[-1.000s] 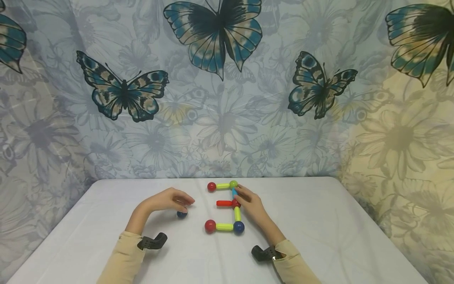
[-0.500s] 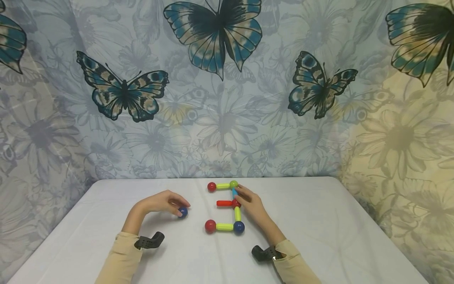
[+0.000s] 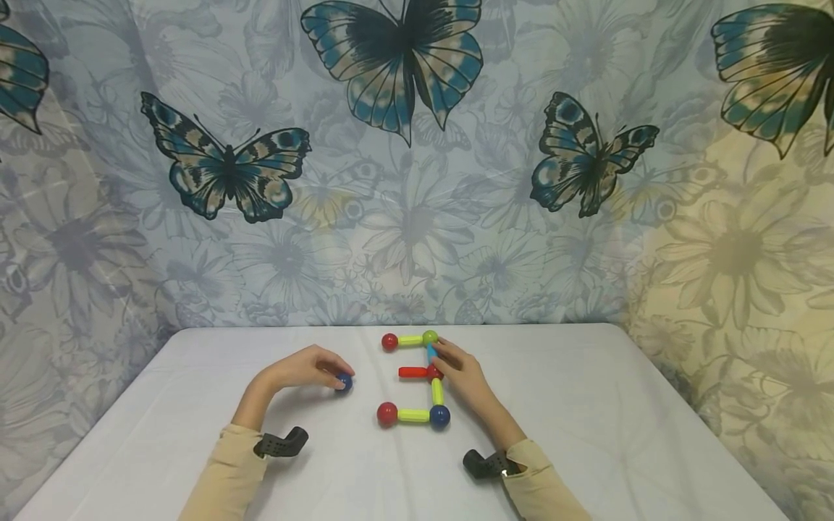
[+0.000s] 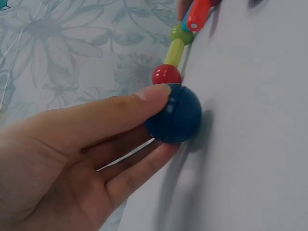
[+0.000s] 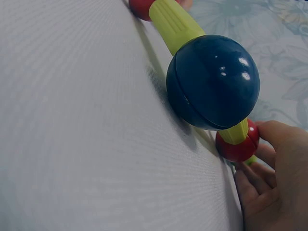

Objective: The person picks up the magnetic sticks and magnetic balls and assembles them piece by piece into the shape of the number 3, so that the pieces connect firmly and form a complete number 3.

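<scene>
My left hand (image 3: 306, 367) pinches a loose dark blue ball (image 4: 180, 118) between thumb and fingertips, low over the white table. To its right lies a joined figure of balls and rods, like a reversed E. My right hand (image 3: 464, 373) grips the figure's middle red ball (image 5: 239, 143), thumb on its near side, other fingers reaching along the blue rod (image 3: 431, 354) toward the green ball (image 3: 430, 338). A red rod (image 3: 413, 373) points left from the middle ball, its left end free. Yellow-green rods (image 3: 413, 416) link the other balls.
The figure's corner blue ball (image 3: 439, 417) and near red ball (image 3: 387, 414) lie at the front; another red ball (image 3: 389, 341) is at the far left end. Behind the white table (image 3: 586, 412) hangs a butterfly-printed cloth (image 3: 417, 239).
My left fingers came down onto the loose blue ball and took hold of it. The ball has since shifted slightly right and away from me. My right hand stays in place.
</scene>
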{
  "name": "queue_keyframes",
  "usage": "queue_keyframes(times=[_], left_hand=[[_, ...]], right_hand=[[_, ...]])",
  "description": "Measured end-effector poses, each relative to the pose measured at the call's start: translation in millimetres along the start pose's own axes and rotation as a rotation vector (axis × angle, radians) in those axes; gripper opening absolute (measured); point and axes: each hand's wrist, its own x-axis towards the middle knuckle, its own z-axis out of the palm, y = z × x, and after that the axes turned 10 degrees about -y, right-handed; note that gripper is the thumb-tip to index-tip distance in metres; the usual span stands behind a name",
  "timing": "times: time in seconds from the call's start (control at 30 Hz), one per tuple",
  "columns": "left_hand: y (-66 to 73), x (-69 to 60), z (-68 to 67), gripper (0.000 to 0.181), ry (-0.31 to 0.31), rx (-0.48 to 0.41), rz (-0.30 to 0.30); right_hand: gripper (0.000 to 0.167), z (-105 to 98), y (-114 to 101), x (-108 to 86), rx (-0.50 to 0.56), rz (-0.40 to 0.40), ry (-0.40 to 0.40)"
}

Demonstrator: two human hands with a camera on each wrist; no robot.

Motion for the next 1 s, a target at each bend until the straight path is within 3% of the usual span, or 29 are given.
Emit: queue_keyframes(times=[0.57,1.0], left_hand=[[14.0,27.1,19.3,0.032,0.171,-0.056,0.052],[23.8,49.0,39.6,0.031,0.242,-0.123,0.139]], right_hand=[[0.040,0,-1,-0.3,-0.005,0.016,0.002],[0.041,0,0,-0.5,0.008,0.005,-0.004]])
